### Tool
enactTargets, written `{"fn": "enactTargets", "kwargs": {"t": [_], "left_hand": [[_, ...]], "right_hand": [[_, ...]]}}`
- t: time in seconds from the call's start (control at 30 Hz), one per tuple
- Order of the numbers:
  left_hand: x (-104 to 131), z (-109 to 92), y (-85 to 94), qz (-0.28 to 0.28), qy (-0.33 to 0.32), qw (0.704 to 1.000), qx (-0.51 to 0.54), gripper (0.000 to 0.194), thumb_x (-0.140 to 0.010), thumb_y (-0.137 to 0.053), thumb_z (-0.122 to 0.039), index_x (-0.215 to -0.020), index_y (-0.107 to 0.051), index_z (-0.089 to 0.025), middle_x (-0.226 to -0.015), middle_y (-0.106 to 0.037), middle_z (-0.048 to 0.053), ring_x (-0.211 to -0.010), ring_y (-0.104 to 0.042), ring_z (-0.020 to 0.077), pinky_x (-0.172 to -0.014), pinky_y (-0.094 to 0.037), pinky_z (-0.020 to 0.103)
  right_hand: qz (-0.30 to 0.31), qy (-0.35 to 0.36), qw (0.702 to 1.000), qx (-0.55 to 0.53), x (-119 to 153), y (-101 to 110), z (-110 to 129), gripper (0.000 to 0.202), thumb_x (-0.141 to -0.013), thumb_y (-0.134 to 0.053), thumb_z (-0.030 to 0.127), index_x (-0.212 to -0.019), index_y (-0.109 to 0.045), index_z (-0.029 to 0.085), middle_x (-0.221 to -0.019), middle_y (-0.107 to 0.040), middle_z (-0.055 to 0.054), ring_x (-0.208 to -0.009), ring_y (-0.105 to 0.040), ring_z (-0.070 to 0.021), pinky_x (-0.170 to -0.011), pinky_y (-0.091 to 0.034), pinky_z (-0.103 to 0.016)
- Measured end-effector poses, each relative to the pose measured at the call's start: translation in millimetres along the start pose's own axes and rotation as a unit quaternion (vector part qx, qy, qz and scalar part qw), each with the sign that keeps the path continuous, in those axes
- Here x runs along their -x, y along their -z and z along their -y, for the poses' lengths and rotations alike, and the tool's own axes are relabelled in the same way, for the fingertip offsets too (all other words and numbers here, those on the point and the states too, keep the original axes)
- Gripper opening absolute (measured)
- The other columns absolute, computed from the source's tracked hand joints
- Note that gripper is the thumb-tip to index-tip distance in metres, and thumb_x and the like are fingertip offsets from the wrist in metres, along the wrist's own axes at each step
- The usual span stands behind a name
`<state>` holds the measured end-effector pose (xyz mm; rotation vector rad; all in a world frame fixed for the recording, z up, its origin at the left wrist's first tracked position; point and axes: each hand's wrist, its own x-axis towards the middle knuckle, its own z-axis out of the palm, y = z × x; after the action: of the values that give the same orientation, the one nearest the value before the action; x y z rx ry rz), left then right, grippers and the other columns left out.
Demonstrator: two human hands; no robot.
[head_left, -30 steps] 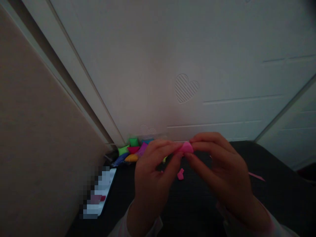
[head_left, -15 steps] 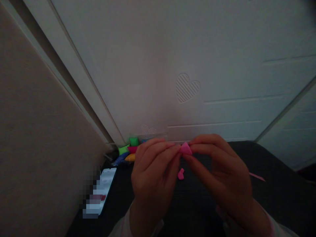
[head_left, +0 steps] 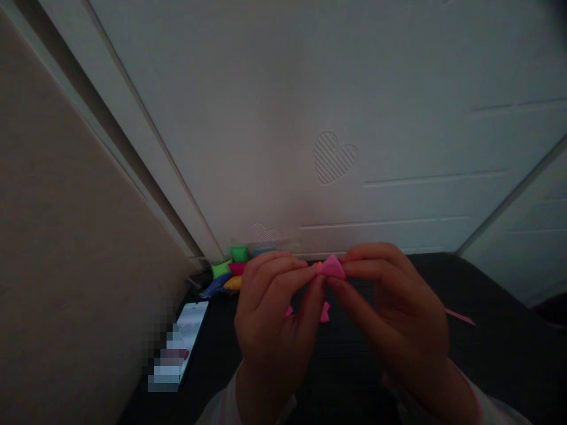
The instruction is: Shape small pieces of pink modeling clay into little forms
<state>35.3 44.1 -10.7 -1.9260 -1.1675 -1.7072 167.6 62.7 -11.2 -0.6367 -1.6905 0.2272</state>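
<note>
Between my two hands is a small pink piece of modelling clay (head_left: 333, 267), wide on the right and narrowing to the left. My left hand (head_left: 272, 321) pinches its narrow end between thumb and fingertips. On the wide end, the thumb and fingers of my right hand (head_left: 401, 313) are closed in a pinch. Below and behind the hands, a small pink clay shape (head_left: 325, 312) lies on the dark table (head_left: 354, 366). Another bit of pink (head_left: 289, 310) shows through the gap between my left thumb and fingers; most of it is hidden.
Coloured soft packets (head_left: 221, 277) are heaped at the table's back left, partly behind my left hand. A phone (head_left: 189, 330) with its screen lit lies at the left edge. To the right is a thin pink strip (head_left: 460, 317). A white panel (head_left: 266, 118) with embossed hearts rises behind.
My left fingertips have slid a little left along the clay, so more of its narrow end shows. A gap has opened between my left thumb and fingers. My right hand is nearly still.
</note>
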Motion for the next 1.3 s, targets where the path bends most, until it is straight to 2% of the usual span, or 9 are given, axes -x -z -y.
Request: {"fn": "enactTargets", "kwargs": {"t": [0.37, 0.53, 0.67, 0.77, 0.87, 1.03, 1.13, 1.3], "left_hand": [[-0.2, -2.8, -2.0, -0.012, -0.008, 1.000, -0.025, 0.013, -0.071, -0.069, -0.009, -0.074, -0.058, -0.016, -0.074, -0.063, 0.000, -0.077, -0.059, 0.0142, -0.077, -0.049, 0.032], [-2.6, -4.2, -2.0, 0.002, -0.011, 0.999, -0.035, 0.011, -0.072, -0.068, -0.014, -0.070, -0.058, -0.016, -0.071, -0.063, 0.000, -0.075, -0.059, 0.0145, -0.073, -0.049, 0.031], [-0.8, -4.1, 0.6, 0.024, 0.066, 0.997, 0.040, 0.008, -0.075, -0.065, -0.016, -0.082, -0.062, -0.018, -0.080, -0.063, 0.001, -0.078, -0.059, 0.0142, -0.071, -0.050, 0.029], [0.2, -3.0, 3.6, 0.046, 0.147, 0.981, 0.120, 0.015, -0.078, -0.064, -0.017, -0.091, -0.064, -0.022, -0.086, -0.064, 0.000, -0.079, -0.060, 0.0141, -0.073, -0.051, 0.029], [-1.1, -1.2, 4.6, 0.074, 0.195, 0.961, 0.181, 0.013, -0.078, -0.064, -0.018, -0.089, -0.067, -0.025, -0.086, -0.065, -0.001, -0.076, -0.062, 0.0133, -0.073, -0.053, 0.028], [-3.8, 1.3, 3.7, 0.090, 0.224, 0.939, 0.245, 0.013, -0.077, -0.064, -0.015, -0.084, -0.069, -0.026, -0.084, -0.066, -0.001, -0.075, -0.064, 0.0132, -0.070, -0.054, 0.027], [-4.2, 0.4, 4.7, 0.093, 0.222, 0.936, 0.256, 0.016, -0.076, -0.066, -0.014, -0.084, -0.069, -0.026, -0.083, -0.067, -0.002, -0.074, -0.064, 0.0136, -0.069, -0.054, 0.026], [-5.4, -3.4, 5.4, 0.082, 0.234, 0.938, 0.243, 0.011, -0.075, -0.067, -0.015, -0.079, -0.068, -0.024, -0.080, -0.065, -0.002, -0.072, -0.062, 0.0122, -0.067, -0.053, 0.025]], "right_hand": [[-0.021, -0.013, 0.999, -0.023, 2.2, -2.6, -0.2, 0.013, -0.077, -0.063, 0.010, -0.085, -0.061, 0.020, -0.086, -0.056, 0.002, -0.081, -0.054, -0.0105, -0.072, -0.044, -0.023], [-0.041, -0.037, 0.998, -0.037, 3.5, -3.1, -2.3, 0.014, -0.077, -0.064, 0.011, -0.086, -0.061, 0.022, -0.086, -0.056, 0.002, -0.081, -0.054, -0.0108, -0.071, -0.043, -0.024], [-0.056, -0.057, 0.996, -0.043, 2.6, -0.4, -3.5, 0.014, -0.077, -0.064, 0.011, -0.084, -0.062, 0.023, -0.084, -0.057, 0.001, -0.080, -0.053, -0.0129, -0.069, -0.044, -0.027], [-0.031, -0.055, 0.997, -0.046, 1.4, 2.7, -3.9, 0.014, -0.078, -0.063, 0.012, -0.085, -0.062, 0.024, -0.087, -0.057, 0.000, -0.081, -0.054, -0.0143, -0.070, -0.045, -0.028], [0.000, -0.051, 0.997, -0.055, 0.2, 4.6, -4.5, 0.012, -0.078, -0.063, 0.015, -0.087, -0.063, 0.024, -0.088, -0.058, -0.001, -0.082, -0.055, -0.0152, -0.070, -0.046, -0.029], [0.029, -0.035, 0.997, -0.065, -1.2, 5.4, -5.3, 0.014, -0.079, -0.063, 0.013, -0.089, -0.062, 0.023, -0.090, -0.058, 0.000, -0.084, -0.056, -0.0124, -0.072, -0.048, -0.025], [0.038, -0.025, 0.997, -0.059, -2.5, 5.6, -5.2, 0.014, -0.079, -0.063, 0.013, -0.088, -0.062, 0.022, -0.090, -0.058, 0.000, -0.083, -0.056, -0.0112, -0.073, -0.048, -0.023], [0.039, -0.011, 0.999, -0.036, -4.3, 6.5, -4.0, 0.012, -0.079, -0.062, 0.014, -0.088, -0.062, 0.023, -0.088, -0.059, -0.001, -0.081, -0.058, -0.0135, -0.072, -0.050, -0.027]]}}
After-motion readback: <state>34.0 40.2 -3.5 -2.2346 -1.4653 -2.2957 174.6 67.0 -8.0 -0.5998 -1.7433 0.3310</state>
